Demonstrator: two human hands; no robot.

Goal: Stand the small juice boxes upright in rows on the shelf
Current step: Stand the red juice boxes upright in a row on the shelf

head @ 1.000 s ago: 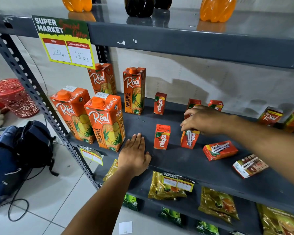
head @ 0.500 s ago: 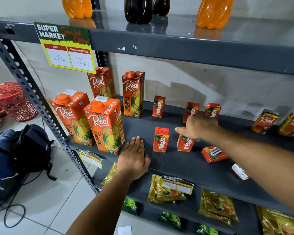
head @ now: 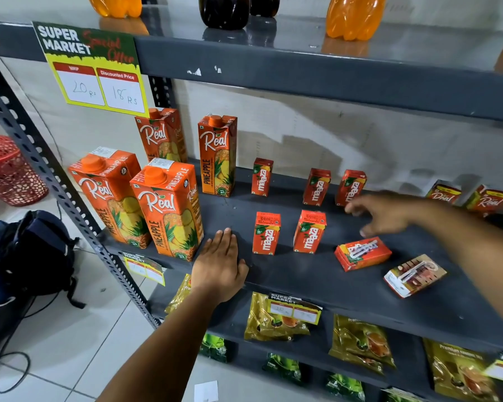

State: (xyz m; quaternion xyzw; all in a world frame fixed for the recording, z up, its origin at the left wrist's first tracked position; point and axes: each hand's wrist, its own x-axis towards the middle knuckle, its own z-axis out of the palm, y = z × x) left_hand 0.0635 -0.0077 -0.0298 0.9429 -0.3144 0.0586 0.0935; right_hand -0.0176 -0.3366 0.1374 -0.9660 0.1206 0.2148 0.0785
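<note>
Step in hand: I judged I was reaching for the next fallen juice box [head: 363,253], lying flat on the shelf [head: 302,282] just right of the front row.
How to do it well: I would have taken it by its narrow sides, tipped it onto its base and set it beside the two front boxes [head: 288,232], label forward, without knocking them.
Standing boxes: three stood in the back row [head: 317,185]; two in front.
Still lying: a second box [head: 414,275] lay flat further right, straw side up.
Right hand [head: 385,214]: blurred, fingers spread loosely, holding nothing, above the shelf near the flat box.
Left hand [head: 219,266]: fingers flat and together, palm pressed on the shelf beside the tall cartons [head: 169,210].
</note>
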